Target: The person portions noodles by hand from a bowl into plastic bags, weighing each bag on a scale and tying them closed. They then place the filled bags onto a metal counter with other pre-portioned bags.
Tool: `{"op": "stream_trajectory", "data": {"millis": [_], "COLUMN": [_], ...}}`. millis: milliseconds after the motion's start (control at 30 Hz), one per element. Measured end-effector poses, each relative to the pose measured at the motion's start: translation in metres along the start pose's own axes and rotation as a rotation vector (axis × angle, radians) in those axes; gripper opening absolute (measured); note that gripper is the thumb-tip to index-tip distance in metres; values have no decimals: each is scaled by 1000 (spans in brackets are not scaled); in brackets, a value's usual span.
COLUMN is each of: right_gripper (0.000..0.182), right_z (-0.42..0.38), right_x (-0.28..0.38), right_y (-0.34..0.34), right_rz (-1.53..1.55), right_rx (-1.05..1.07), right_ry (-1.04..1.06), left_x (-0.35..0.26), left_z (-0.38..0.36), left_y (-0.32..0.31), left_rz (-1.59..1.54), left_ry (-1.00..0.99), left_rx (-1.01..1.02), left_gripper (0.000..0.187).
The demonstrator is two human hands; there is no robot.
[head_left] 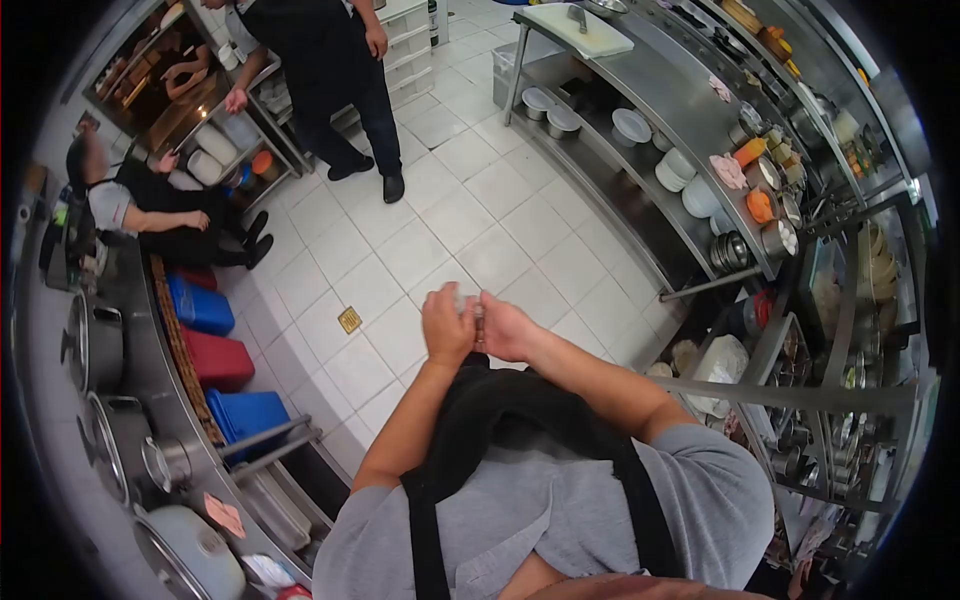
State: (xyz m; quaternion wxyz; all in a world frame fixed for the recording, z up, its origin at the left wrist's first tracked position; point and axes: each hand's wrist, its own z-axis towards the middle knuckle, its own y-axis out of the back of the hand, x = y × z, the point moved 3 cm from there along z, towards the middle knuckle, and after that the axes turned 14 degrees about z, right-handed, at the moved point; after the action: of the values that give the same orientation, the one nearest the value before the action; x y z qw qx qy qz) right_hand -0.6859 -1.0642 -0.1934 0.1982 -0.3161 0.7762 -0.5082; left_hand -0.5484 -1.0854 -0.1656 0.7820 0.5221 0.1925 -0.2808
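My left hand (446, 326) and my right hand (506, 328) meet in front of my black apron (480, 400), above the tiled floor. Both have bent fingers closed around something small between them. A pale, partly clear bit and a brownish bit show there, but the kind of thing cannot be made out. The fingers hide most of it. Neither hand touches a counter or a shelf.
A steel counter (690, 110) with pots and bowls curves along the right. On the left run another counter with large pots (95, 345), and blue (245, 420) and red (215, 360) bins. One person (320, 80) stands ahead; another (150, 205) sits at left.
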Motion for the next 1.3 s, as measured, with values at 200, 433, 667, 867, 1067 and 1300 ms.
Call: {"op": "stream_trajectory", "data": {"millis": [200, 433, 667, 867, 1067, 1300], "right_gripper": [62, 54, 34, 32, 71, 102], "right_z": [83, 138, 200, 255, 267, 295], "right_x": [127, 232, 376, 653, 967, 1049], "right_y": [-54, -73, -54, -147, -350, -263], "right_rz": [10, 42, 71, 180, 43, 212], "right_rx": [-253, -298, -284, -35, 318, -169], "right_ry": [285, 529, 519, 628, 820, 860], "left_x": [-13, -8, 39, 145, 162, 113], "left_z": [140, 245, 338, 379, 384, 424], "left_y": [-54, -128, -211, -227, -212, -243], "left_rz": [-43, -92, -514, -651, -535, -583], "left_ry": [-317, -265, 104, 771, 1138, 1154], "left_rx": [229, 413, 405, 493, 265, 246], "left_gripper": [35, 65, 65, 77, 78, 81]}}
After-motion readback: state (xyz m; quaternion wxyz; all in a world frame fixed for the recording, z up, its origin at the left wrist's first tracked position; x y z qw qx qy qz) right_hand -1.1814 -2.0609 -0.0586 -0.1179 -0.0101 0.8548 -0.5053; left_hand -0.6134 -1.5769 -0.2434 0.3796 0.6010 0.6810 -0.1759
